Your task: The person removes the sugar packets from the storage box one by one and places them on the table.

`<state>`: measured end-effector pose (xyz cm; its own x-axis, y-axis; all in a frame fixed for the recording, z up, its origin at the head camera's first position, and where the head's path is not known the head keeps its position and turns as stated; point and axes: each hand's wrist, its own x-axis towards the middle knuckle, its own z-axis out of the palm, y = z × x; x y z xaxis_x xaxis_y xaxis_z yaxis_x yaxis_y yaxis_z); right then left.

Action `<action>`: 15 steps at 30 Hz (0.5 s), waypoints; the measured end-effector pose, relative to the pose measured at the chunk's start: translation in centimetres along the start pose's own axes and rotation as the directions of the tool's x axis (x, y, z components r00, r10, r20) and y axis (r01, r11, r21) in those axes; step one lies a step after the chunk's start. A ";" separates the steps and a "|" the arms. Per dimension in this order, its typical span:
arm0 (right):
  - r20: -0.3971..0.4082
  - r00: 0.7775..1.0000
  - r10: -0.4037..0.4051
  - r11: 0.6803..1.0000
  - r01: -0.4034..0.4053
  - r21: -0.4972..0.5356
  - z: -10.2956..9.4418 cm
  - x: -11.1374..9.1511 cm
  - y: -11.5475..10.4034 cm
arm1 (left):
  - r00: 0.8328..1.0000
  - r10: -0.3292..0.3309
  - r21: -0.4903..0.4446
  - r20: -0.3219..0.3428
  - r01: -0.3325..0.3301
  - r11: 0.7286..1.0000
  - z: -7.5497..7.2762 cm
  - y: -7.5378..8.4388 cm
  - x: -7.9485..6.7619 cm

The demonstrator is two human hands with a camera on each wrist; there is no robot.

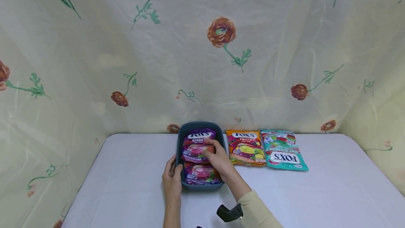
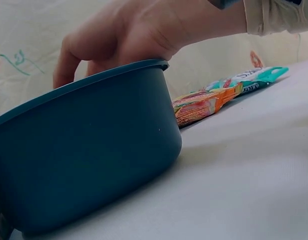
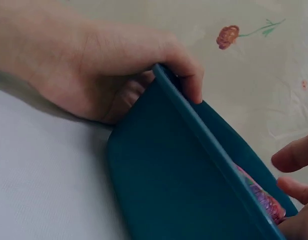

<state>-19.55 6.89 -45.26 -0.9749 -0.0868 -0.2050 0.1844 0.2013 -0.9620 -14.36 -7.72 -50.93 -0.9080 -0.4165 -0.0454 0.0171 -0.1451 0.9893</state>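
Observation:
A dark blue rectangular bin (image 1: 202, 188) holds two purple FOX'S Berries candy packets, the far packet (image 1: 193, 150) overlapping the near packet (image 1: 202, 174). My left hand (image 1: 172, 182) grips the bin's left wall; in the right wrist view its thumb hooks over the rim (image 3: 194, 122) and the palm is outside. My right hand (image 1: 219, 159) reaches in over the right rim, with thumb and forefinger spread apart on top of the far packet. From the left wrist view, the bin's wall (image 2: 93, 145) hides the right fingertips.
Just right of the bin lies an orange FOX'S Fruits packet (image 1: 246, 149). Beside it is a teal FOX'S packet (image 1: 283, 150), turned upside down. They lie on a white table (image 1: 133, 178) with a flowered curtain (image 1: 265, 90) behind it.

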 end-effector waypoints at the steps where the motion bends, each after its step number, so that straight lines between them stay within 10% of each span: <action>1: -0.002 1.000 -0.009 1.000 0.009 0.001 0.0 0.0 0.0 | 1.000 -0.002 0.000 0.000 0.002 1.000 0.0 0.0 0.0; 15: 0.041 0.999 -0.015 0.999 0.014 0.040 -0.4 0.1 0.0 | 1.000 -0.014 0.010 -0.007 0.014 1.000 0.1 0.1 0.0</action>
<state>-19.69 7.25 -45.19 -0.9716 -0.1302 -0.1975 0.1759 0.1609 -0.9712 -14.39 -7.62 -50.79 -0.9050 -0.4211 -0.0603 -0.0001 -0.1415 0.9899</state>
